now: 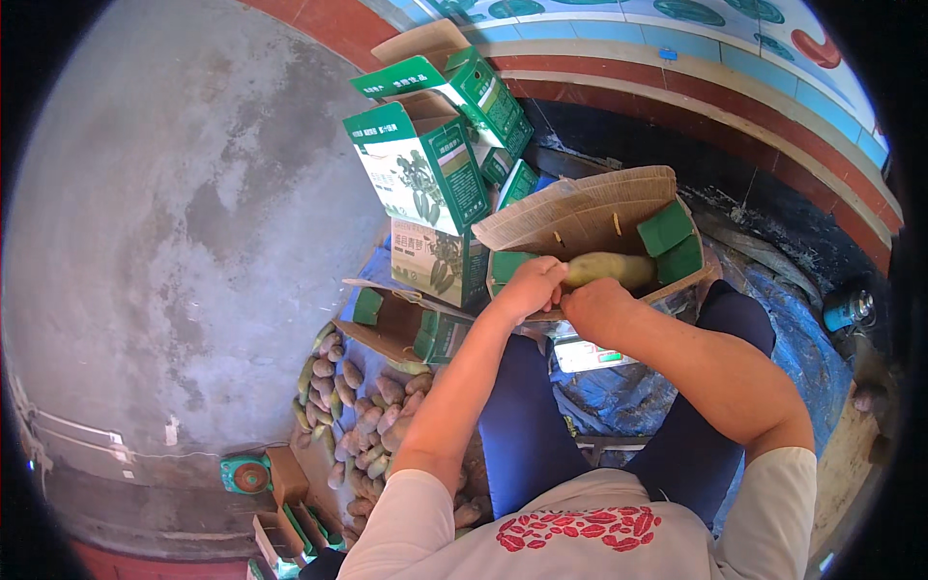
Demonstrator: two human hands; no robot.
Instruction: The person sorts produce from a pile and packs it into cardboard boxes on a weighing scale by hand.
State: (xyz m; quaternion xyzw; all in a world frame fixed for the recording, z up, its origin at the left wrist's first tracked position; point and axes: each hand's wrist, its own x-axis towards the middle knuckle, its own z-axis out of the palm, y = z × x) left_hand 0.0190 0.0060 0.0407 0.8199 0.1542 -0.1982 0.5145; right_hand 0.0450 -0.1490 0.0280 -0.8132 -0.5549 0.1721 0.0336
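An opened cardboard box [580,208] with green inner flaps stands before me, its big brown flap raised at the far side. Inside lies a long pale-green radish [619,270]. My left hand [535,286] is closed at the box's near side, its fingertips by the radish's left end. Close beside it, my right hand [596,307] is curled with the fingers turned down over the near rim. What either hand grips is hidden. Below the box, a white scale [592,356] with a lit display shows between my knees.
Green-and-white boxes [416,164] are stacked at the far left of the open one. Another open box [391,324] sits left of my arm, near a heap of radishes [372,416]. A blue tarp [619,391] covers the floor. A blue canister [846,311] stands right.
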